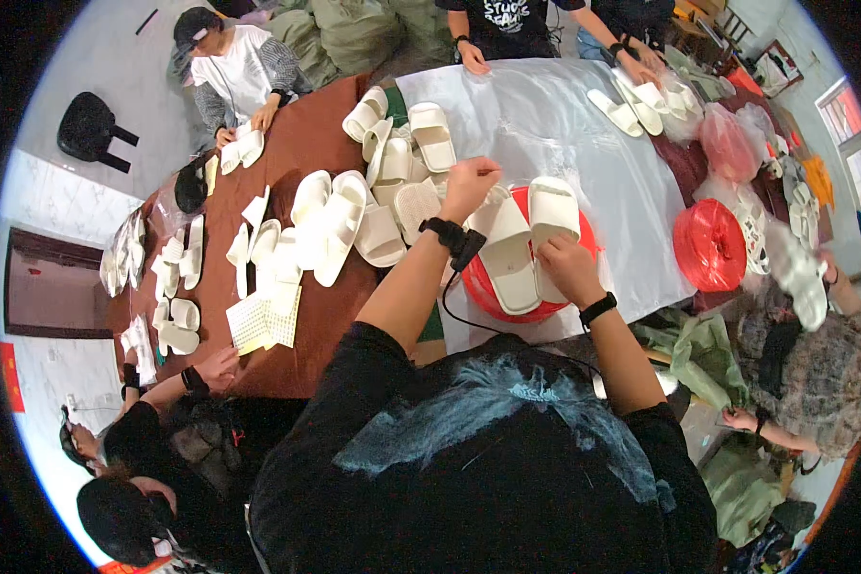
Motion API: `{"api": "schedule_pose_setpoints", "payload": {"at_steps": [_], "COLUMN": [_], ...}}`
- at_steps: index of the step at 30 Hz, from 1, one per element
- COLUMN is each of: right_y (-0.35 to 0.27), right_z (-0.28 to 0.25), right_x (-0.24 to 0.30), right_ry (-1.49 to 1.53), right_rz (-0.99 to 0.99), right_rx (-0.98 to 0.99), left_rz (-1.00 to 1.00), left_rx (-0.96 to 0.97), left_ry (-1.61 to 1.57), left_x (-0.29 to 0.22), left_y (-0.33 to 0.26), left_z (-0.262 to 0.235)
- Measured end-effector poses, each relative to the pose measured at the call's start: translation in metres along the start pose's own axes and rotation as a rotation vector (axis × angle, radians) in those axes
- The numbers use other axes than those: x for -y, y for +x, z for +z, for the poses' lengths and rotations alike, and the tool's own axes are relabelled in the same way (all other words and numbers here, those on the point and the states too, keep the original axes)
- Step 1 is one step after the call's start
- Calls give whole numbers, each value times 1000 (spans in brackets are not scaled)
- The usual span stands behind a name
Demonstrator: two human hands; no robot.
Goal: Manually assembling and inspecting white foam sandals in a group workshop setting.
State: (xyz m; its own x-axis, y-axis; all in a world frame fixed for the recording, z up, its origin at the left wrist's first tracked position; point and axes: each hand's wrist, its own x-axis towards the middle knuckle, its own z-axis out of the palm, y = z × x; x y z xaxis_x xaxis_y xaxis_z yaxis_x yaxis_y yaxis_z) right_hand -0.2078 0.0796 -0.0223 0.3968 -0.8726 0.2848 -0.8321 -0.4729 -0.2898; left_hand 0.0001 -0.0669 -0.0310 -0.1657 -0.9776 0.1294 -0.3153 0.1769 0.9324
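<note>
Black shirt (469, 478) nearest, right fingers (549, 254) touch a slipper (554, 203) (sheeting (633, 191) beyond its edge).

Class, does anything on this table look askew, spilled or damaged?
The slipper heap left of the left hand looks untidy: slippers lie at mixed angles, one tipped on edge, unlike the paired slippers by the right hand. No spill or damage is visible.

two cream slippers (509, 270), side by side, atop round red object (586, 241)
</note>
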Motion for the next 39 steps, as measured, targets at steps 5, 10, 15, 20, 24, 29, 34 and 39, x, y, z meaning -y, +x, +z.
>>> {"api": "schedule_pose_setpoints", "payload": {"at_steps": [5,10,15,20,24,29,34,39], "right_y": [-4,3,1,2,5,-5,6,59], "right_z": [3,-3,1,-2,-14,-12,-36,-34], "right_x": [-16,-17,-29,-35,-31,-29,-25,-26], "right_ry": [42,134,97,121,130,181,289,328], "right_rz": [-39,-160,-123,-147,-192,-316,-241,-62], "right_rx": [-2,-37,74,41,86,-227,-293,-373], "left_rz": [240,255,421,521,492,366,416,338], "left_rx": [212,323,458,543,416,236,-29,-216], "left_ry": [266,636,945,1059,970,798,691,571], "left_x": [-26,-31,-39,-30,2,-34,-58,-58], "left_y": [31,48,54,70,72,36,-10,-50], "left_z": [23,48,70,86,79,61,41,42]}}
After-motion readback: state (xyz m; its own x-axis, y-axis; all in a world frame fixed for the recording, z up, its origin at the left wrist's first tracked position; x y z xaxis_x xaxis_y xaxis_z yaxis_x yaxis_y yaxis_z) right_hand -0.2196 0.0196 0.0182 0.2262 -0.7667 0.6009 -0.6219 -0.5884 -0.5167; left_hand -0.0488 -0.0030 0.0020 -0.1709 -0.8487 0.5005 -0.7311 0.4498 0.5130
